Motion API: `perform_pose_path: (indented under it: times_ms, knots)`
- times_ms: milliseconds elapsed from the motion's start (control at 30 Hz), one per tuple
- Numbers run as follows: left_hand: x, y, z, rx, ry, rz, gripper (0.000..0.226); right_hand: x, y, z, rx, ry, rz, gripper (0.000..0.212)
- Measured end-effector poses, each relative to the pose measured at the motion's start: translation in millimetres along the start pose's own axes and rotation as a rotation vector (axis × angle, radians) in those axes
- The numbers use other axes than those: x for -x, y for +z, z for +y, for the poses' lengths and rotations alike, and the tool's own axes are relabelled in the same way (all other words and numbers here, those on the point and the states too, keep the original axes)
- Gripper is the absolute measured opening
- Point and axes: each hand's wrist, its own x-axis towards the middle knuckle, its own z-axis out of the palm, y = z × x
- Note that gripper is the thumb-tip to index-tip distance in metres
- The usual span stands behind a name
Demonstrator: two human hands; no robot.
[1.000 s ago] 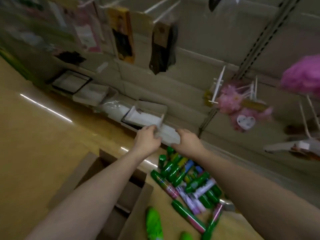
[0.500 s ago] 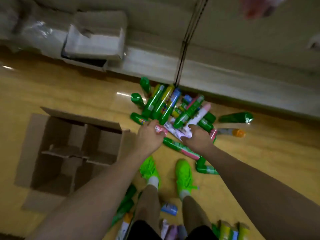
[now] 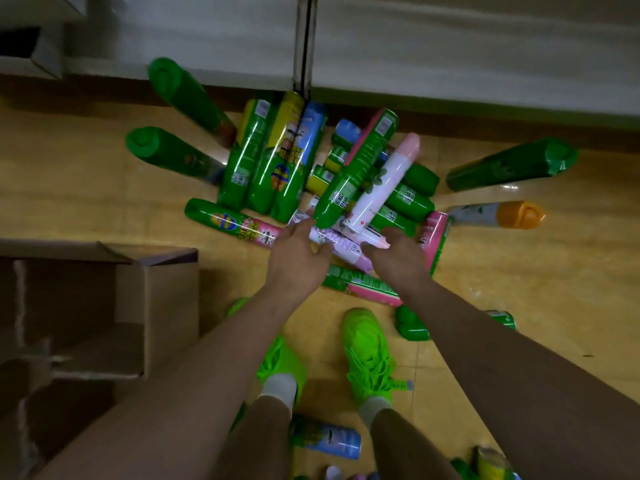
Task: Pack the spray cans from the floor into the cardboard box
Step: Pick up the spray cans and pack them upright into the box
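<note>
A heap of spray cans (image 3: 277, 168), mostly green with some pink, yellow and blue, lies on the wooden floor below the shelf base. Across the heap's near side lies a white and pink can (image 3: 337, 244). My left hand (image 3: 298, 261) grips its left end with fingers curled round it. My right hand (image 3: 398, 259) holds its right end, its fingertips hidden behind the can. The open cardboard box (image 3: 169, 306) with dividers inside stands on the floor to the left of my left arm.
A grey shelf base (image 3: 450, 57) runs along the top. Loose cans lie at the right: a green one (image 3: 509, 164), an orange-capped one (image 3: 498, 216), another green one (image 3: 412, 323). My bright green shoes (image 3: 370, 355) stand below, with a blue can (image 3: 325, 441) between my legs.
The view has tilted down from the shelf to the floor. Both hands left the white box on the shelf, dropped to the can heap and closed on the white and pink can.
</note>
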Motion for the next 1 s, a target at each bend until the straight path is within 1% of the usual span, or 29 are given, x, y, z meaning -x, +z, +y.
perform_pose_path:
  times_ms: [133,233,300,433,533,633,700,833,933,1000]
  knots:
    - [-46,37,-2,-0.039,0.036,-0.001,0.059,-50,16,19,-0.098,0.044,0.034,0.063]
    - [-85,56,-3,-0.076,0.057,0.067,0.063,-90,26,25,-0.176,0.07,0.081,0.067]
    - [-113,67,-2,-0.072,0.057,0.084,0.069,-115,31,25,-0.263,0.072,0.144,0.066]
    - [-155,88,-4,-0.048,0.066,0.07,0.081,-156,45,21,-0.402,0.058,0.207,0.058]
    - [-171,101,-10,-0.068,0.077,0.056,0.085,-173,56,17,-0.489,0.076,0.249,0.059]
    - [-174,103,-14,-0.065,0.094,0.087,0.086,-180,60,16,-0.597,0.096,0.274,0.051]
    - [-169,101,-13,-0.034,0.111,0.115,0.081,-176,59,19,-0.634,0.103,0.277,0.051]
    - [-141,87,-9,-0.021,0.096,0.139,0.061,-151,55,29,-0.621,0.09,0.269,0.057]
    - [-110,71,-11,0.007,0.072,0.136,0.064,-119,42,30,-0.586,0.073,0.286,0.054]
    - [-84,55,-13,0.048,0.055,0.125,0.063,-97,33,25,-0.543,0.07,0.304,0.055]
